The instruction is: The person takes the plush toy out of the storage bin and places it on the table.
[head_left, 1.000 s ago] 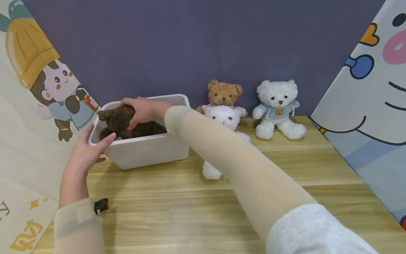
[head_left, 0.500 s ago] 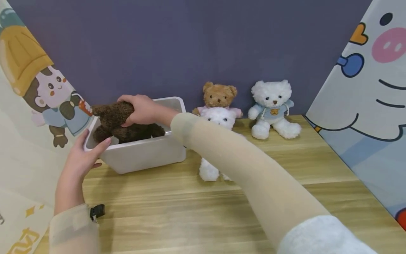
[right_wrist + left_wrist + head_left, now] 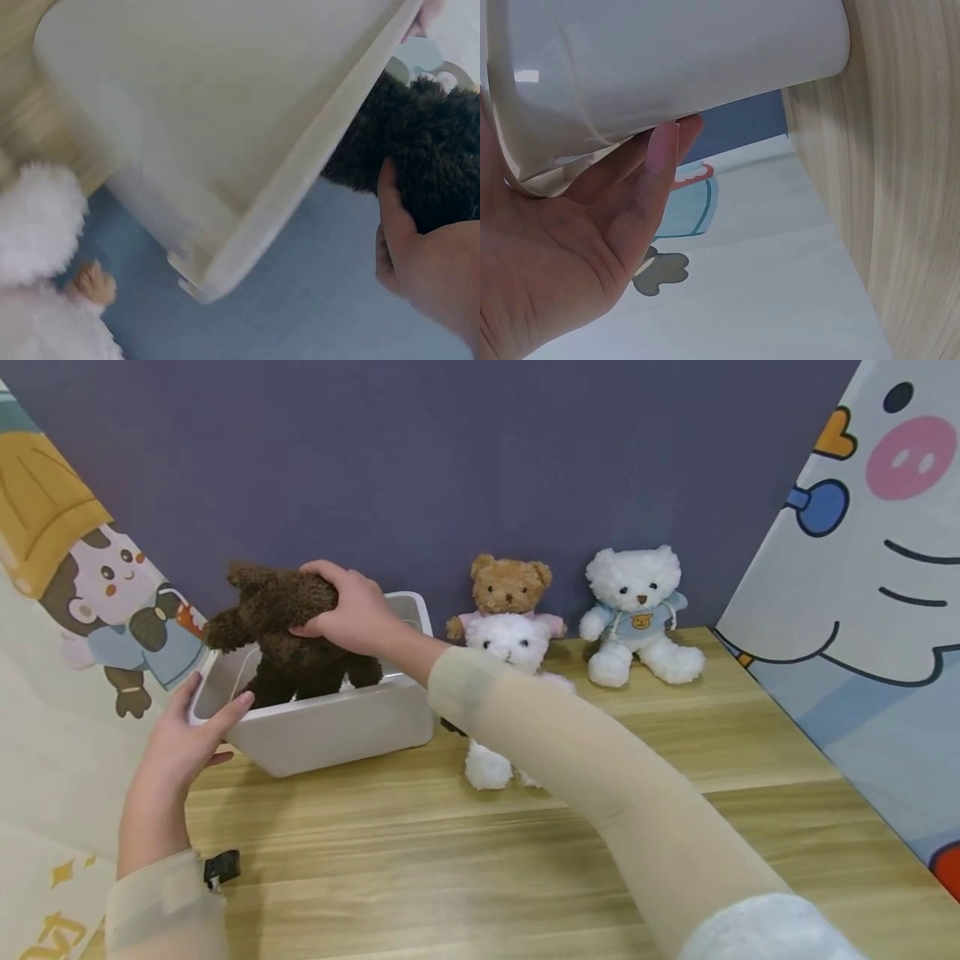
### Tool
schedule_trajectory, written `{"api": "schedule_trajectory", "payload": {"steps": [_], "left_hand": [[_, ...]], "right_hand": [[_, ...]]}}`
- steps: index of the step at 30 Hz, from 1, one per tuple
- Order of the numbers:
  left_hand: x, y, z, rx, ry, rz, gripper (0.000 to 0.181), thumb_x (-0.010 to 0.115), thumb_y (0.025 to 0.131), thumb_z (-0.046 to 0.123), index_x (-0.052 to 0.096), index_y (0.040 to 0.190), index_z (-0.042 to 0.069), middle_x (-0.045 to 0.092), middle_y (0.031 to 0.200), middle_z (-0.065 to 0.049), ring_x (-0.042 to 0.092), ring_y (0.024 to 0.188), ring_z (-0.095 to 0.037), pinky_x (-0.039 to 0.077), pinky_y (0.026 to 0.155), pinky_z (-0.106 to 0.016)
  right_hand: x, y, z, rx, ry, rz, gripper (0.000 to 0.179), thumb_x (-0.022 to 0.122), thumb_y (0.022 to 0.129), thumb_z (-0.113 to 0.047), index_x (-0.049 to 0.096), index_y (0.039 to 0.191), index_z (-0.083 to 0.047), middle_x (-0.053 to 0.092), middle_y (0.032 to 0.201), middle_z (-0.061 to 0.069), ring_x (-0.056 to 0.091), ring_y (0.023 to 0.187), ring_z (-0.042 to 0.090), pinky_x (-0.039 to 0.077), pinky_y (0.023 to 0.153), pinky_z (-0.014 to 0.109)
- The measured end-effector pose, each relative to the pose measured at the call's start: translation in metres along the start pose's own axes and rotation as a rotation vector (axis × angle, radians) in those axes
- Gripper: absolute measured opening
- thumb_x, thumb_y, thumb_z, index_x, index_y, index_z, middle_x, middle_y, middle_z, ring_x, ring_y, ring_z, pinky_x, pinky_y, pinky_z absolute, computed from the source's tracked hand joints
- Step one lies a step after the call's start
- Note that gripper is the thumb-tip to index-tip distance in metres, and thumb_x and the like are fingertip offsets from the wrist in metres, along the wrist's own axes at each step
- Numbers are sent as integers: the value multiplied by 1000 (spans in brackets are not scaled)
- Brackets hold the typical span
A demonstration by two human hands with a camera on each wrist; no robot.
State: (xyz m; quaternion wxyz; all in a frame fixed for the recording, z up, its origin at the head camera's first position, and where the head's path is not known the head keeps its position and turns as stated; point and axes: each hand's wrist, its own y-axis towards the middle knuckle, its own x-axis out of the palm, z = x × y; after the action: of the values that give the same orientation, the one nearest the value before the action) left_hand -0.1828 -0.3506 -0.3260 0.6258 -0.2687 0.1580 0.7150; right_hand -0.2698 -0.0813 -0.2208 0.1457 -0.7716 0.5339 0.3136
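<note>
My right hand (image 3: 358, 612) grips a dark brown teddy bear (image 3: 273, 610) by its upper body, partly raised out of a white plastic bin (image 3: 337, 735). The bear's lower part is still inside the bin, behind its front wall. In the right wrist view, my thumb and fingers press into the dark fur (image 3: 431, 150) beside the bin's rim. At the bin's left end, my left hand (image 3: 176, 739) holds the rim, thumb over the top edge. The left wrist view shows the fingers (image 3: 660, 154) curled under the rim from outside.
Right of the bin, a white bear (image 3: 510, 643) sits in front of a tan bear in pink (image 3: 510, 585); my right forearm covers part of it. Another white bear in a blue hoodie (image 3: 636, 610) sits farther right. Printed panels flank the wooden tabletop (image 3: 420, 852).
The dark brown bear has risen in my right hand from low in the bin to partly above its rim, tipping forward. My left hand stays on the rim. The view has shifted slightly.
</note>
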Motion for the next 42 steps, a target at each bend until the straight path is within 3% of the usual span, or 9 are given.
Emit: {"api": "schedule_trajectory", "payload": {"steps": [4,7,10,13,17,26,30,33,42], "left_hand": [[-1,-1,-1,-4,6,1,109,58,102,63,-17,170,22,-9,176,-31,38,145,-64,65,66,-22],[-1,-1,-2,-5,7,1,109,58,102,63,-17,170,23,-10,176,-29,37,145,-63,65,67,-23],[-2,-1,-2,-2,11,-4,110,59,101,64,-17,170,23,-12,176,-27,36,146,-63,66,68,-24],[-2,-2,-3,-1,12,-6,111,60,101,64,-18,170,23,-15,176,-24,33,147,-63,66,68,-24],[-2,-3,-2,-1,9,-11,110,59,102,64,-18,170,23,-14,177,-24,32,148,-63,65,68,-23],[0,-1,0,40,3,-5,104,55,105,59,-15,171,19,0,175,-35,43,142,-60,65,69,-22],[1,-1,0,46,7,1,104,56,105,57,-13,171,17,6,174,-36,48,137,-55,66,70,-24],[1,-1,0,46,12,-2,104,57,105,57,-13,171,17,8,174,-36,50,135,-54,66,70,-25],[1,-1,0,44,14,0,104,56,105,58,-13,171,18,12,172,-38,50,134,-54,65,70,-24]], "right_hand": [[-2,-12,7,26,151,87,76,85,93,-29,46,158,-42,41,167,-18,37,158,13,52,117,38],[-4,-21,12,47,280,142,77,87,91,-27,49,156,-43,41,167,-19,65,116,14,59,89,33],[-5,-30,18,64,413,190,77,89,89,-23,51,154,-42,42,167,-15,62,94,15,52,75,34],[-5,-39,24,67,509,225,76,89,89,-21,52,154,-40,40,169,-13,60,128,16,58,93,38],[-6,-51,33,70,596,295,75,88,90,-25,52,153,-40,35,172,-14,30,163,21,51,118,50],[-25,-79,43,68,940,494,75,87,91,-16,52,153,-40,24,176,-12,19,166,23,49,120,46],[-36,-92,47,28,1047,544,75,86,91,-12,54,151,-43,27,173,-10,34,160,24,57,86,33],[-45,-103,52,-35,1141,544,70,83,93,-8,56,149,-41,45,164,-5,53,147,26,61,76,28],[-81,-132,60,-148,1280,548,59,75,98,-5,57,147,-33,54,151,3,61,135,30,66,91,40]]}}
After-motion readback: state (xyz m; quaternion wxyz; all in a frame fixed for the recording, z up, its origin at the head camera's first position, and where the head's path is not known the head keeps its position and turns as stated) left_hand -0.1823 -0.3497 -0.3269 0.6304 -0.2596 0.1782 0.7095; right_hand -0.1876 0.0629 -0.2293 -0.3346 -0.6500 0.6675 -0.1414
